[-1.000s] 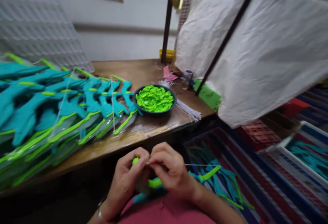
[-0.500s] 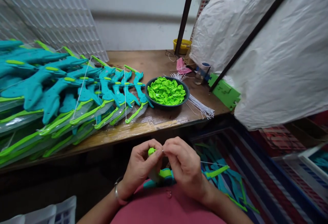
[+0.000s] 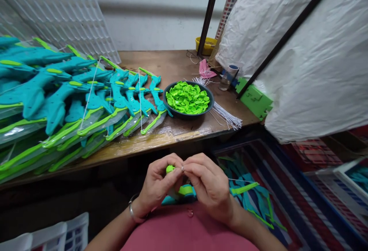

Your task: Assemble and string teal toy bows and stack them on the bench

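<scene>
Both hands meet low in the middle of the view, above my lap. My left hand pinches a small lime-green plastic piece between thumb and fingers. My right hand is closed in a pinch on a thin white string whose end meets the green piece. Under the hands lies a teal and green toy bow, partly hidden. A dark bowl full of green plastic pieces stands on the wooden table, with a bundle of white strings beside it.
A large pile of teal and green toy bows covers the table's left side. White grid trays lean on the wall. A big white plastic bag hangs at right. A blue crate holding more bow parts sits below right.
The view has tilted down and steadied. My hands stay together on the green piece, and the string's free length at the right has shortened.
</scene>
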Motion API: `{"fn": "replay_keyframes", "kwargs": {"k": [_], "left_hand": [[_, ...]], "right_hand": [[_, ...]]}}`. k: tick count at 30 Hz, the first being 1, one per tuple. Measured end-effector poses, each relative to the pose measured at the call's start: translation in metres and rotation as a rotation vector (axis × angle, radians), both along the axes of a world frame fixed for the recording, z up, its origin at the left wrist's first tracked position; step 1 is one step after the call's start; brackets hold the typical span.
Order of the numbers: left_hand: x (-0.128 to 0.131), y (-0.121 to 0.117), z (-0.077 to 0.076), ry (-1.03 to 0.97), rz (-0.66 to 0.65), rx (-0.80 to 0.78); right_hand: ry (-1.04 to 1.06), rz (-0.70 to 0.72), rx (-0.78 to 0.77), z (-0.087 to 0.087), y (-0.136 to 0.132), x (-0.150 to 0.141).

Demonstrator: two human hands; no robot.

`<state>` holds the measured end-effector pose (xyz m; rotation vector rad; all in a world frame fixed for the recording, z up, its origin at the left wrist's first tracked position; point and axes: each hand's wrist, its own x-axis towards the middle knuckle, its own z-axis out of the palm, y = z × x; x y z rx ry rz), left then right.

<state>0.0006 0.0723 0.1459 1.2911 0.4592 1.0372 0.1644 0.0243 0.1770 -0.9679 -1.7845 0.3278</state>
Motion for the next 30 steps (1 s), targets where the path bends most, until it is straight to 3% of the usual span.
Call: {"fn": "replay_keyframes", "kwargs": {"k": [7, 18, 30], "left_hand": [[0.0017, -0.0005, -0.0016, 0.028, 0.035, -0.076], [0.0003, -0.0002, -0.0016, 0.038, -0.009, -0.054], [-0.0002, 0.0027, -0.0011, 0.065, -0.006, -0.012]], "right_hand": [[0.111, -0.005, -0.145, -0.0018, 0.0000, -0.0041], [0.251, 0.016, -0.297, -0.0056, -0.0043, -0.0013], [0.032, 0.010, -0.088, 0.0010, 0.0042, -0.0003]]}}
